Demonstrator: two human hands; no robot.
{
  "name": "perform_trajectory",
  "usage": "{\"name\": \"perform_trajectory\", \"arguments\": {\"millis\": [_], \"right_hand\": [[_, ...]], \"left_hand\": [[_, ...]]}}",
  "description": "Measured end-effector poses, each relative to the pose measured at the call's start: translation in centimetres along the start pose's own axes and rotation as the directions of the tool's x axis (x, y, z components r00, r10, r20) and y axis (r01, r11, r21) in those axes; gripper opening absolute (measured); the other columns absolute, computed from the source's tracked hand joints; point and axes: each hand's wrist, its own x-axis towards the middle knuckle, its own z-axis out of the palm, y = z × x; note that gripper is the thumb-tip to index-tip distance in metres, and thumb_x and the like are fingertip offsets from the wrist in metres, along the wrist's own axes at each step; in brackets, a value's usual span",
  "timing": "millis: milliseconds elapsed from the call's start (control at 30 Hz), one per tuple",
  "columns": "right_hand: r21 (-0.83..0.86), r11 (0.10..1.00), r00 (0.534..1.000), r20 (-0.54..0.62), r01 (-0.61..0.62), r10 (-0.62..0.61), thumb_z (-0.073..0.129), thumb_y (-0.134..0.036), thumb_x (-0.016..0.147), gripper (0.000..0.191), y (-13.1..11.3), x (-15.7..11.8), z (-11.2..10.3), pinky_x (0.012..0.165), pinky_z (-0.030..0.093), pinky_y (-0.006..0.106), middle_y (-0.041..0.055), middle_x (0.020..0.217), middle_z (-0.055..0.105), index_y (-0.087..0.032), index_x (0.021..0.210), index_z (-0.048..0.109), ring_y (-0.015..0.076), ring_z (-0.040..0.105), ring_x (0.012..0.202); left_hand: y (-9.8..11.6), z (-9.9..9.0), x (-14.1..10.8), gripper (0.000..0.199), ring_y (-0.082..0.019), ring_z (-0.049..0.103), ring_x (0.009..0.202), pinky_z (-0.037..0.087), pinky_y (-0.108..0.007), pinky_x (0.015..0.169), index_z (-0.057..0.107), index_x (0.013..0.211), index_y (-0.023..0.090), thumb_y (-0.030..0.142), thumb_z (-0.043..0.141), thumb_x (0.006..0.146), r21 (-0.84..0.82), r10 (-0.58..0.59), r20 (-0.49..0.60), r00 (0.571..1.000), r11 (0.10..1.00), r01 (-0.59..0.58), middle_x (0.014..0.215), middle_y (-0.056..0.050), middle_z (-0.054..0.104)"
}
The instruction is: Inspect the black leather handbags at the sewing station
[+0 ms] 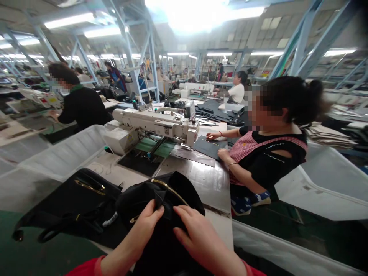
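Observation:
A black bag (184, 188) with a curved gold zipper (169, 188) lies at the near end of the work table, under both my hands. My left hand (148, 218) pinches a dark flap of its fabric between thumb and fingers, beside the zipper. To the right, my right hand (192, 226) rests on the bag with its fingers stretched out and the thumb apart. Left of it lies another black bag (64, 201) with a gold zipper, straps and a small wrapped piece of hardware. The lower part of the nearer bag is partly hidden by my forearms.
A white industrial sewing machine (161, 124) stands ahead on the table. At the right, a co-worker in a checked apron (241, 147) holds a dark flat panel (209, 147) on the metal plate. White bins (66, 153) flank the table. Other workers sit farther back.

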Motion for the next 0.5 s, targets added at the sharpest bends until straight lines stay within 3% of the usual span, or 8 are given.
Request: {"name": "perform_trajectory", "arguments": {"millis": [100,200,300,400,500], "right_hand": [[-0.104,0.993,0.998,-0.014,-0.059,0.058,0.051,-0.028,0.077,0.052,0.7,2.0,1.3,0.096,0.037,0.04,0.012,0.122,0.048,-0.012,0.126,0.043,0.0249,0.045,0.11],[-0.079,0.993,0.995,-0.047,-0.09,0.087,0.047,-0.029,0.08,0.049,2.4,2.6,1.2,0.097,0.036,0.035,0.0113,0.122,0.047,-0.01,0.125,0.043,0.0216,0.044,0.111],[0.003,0.991,0.988,-0.077,-0.131,0.131,0.043,-0.031,0.083,0.046,4.3,2.6,0.1,0.097,0.035,0.033,0.0114,0.12,0.048,-0.01,0.124,0.042,0.0199,0.044,0.112],[0.164,0.969,0.976,-0.086,-0.184,0.2,0.039,-0.039,0.086,0.046,6.3,2.0,-0.7,0.097,0.035,0.034,0.0116,0.119,0.049,-0.011,0.122,0.043,0.0199,0.045,0.111],[0.377,0.895,0.95,-0.101,-0.238,0.296,0.035,-0.046,0.087,0.048,8.3,0.5,-0.5,0.096,0.035,0.034,0.0113,0.12,0.05,-0.013,0.12,0.046,0.0199,0.047,0.11]], "left_hand": [[0.4,0.5,0.8,0.04,-0.022,0.053,0.1,0.038,-0.035,0.092,0.047,0.117,0.015,0.033,0.051,0.082,0.014,0.007,-0.005,1.0,1.0,-0.007,0.106,-0.006,0.06],[1.1,1.4,1.9,0.036,-0.02,0.054,0.098,0.04,-0.031,0.089,0.049,0.113,0.016,0.031,0.054,0.081,0.006,-0.002,0.028,1.0,1.0,0.002,0.105,-0.005,0.06],[2.1,2.6,3.0,0.032,-0.02,0.057,0.089,0.044,-0.029,0.081,0.053,0.107,0.015,0.03,0.055,0.079,-0.152,-0.119,0.168,0.979,0.978,0.145,0.097,-0.005,0.062],[3.1,3.9,4.0,0.028,-0.019,0.059,0.071,0.047,-0.028,0.071,0.058,0.094,0.009,0.032,0.049,0.081,-0.245,-0.344,0.338,0.876,0.867,0.434,0.081,-0.008,0.063],[3.2,5.7,5.1,0.03,-0.016,0.056,0.059,0.045,-0.024,0.061,0.059,0.081,0.008,0.031,0.04,0.084,-0.26,-0.429,0.427,0.796,0.785,0.563,0.07,-0.008,0.06]]}}
